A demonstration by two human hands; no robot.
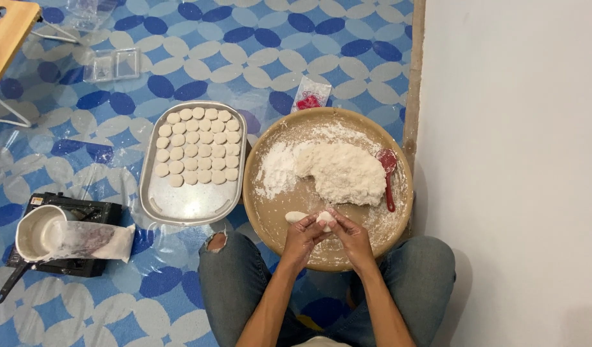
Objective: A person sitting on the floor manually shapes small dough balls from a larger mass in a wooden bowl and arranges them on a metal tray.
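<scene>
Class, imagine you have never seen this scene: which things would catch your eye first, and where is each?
First, the large mound of white dough in the floured round wooden tray at centre right, a red scoop beside it. Next, the neat rows of flat dough discs on the metal tray to its left. Below, the left hand and right hand together pinch a small dough piece.

I count about thirty-three dough discs (196, 146) on one metal tray (192, 202), one round bowl (270, 212), one red scoop (388, 173).
</scene>
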